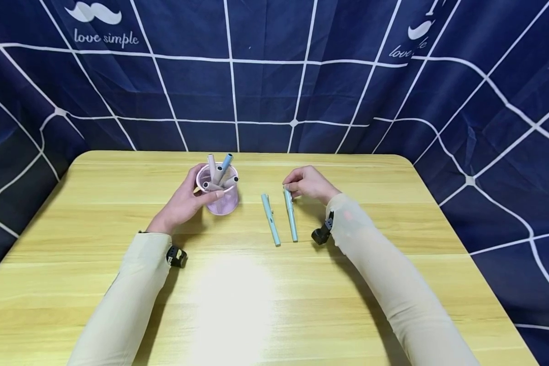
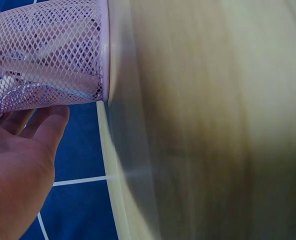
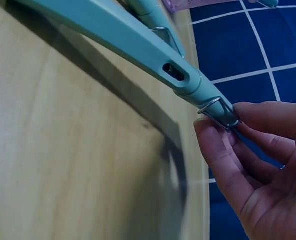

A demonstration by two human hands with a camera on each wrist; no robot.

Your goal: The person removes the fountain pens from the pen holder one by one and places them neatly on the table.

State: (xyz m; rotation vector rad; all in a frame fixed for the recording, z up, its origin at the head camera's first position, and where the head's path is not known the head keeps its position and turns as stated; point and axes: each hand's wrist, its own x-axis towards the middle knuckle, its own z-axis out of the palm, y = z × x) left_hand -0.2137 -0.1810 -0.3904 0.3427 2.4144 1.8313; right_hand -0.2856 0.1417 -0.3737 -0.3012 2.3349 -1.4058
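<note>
My left hand (image 1: 181, 204) holds a pink mesh pen cup (image 1: 224, 204) round its side, thumb in front, fingers behind. The cup stands upright with several pens (image 1: 226, 162) in it, mostly pale with one blue. My right hand (image 1: 312, 184) pinches the capped, clip end of a light teal pen (image 1: 291, 216) between thumb and fingers. That same teal pen (image 3: 138, 47) crosses the right wrist view, and a shadow falls on the wood beneath it. A second teal pen (image 1: 271, 221) lies on the table, between the held pen and the cup.
The wooden table (image 1: 119, 203) has rounded far corners. A dark blue curtain (image 1: 265, 91) with white lines hangs behind it and at the sides. A bright glare patch lies on the near part of the tabletop. Each wrist wears a small black camera (image 1: 176, 256).
</note>
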